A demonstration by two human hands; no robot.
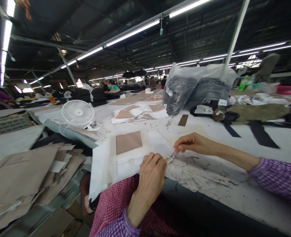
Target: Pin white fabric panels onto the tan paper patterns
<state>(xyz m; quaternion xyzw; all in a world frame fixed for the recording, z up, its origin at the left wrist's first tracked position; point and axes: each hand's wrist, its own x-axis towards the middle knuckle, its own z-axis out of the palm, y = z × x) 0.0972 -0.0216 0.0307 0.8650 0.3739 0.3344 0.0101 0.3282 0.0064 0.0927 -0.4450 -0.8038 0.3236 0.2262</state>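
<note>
A stack of white fabric pieces (129, 168) lies at the table's near edge, partly hanging over it, with a taupe rectangular piece (129, 143) on top. My left hand (153, 171) is closed over the stack's near edge, its fingers bent and together; its thumb is hidden. At the right corner of the white fabric, my right hand (189, 144) has thumb and fingertips pinched together. Whatever sits in that pinch is too small to make out. Small loose scraps (170, 159) lie between the two hands.
A white fan (78, 112) stands back left. Behind the stack are more white and taupe pieces (140, 112). Plastic-wrapped dark bundles (197, 89), dark strips (262, 134) and a brown piece (183, 120) lie to the right. Taupe panels (21, 177) are piled low left.
</note>
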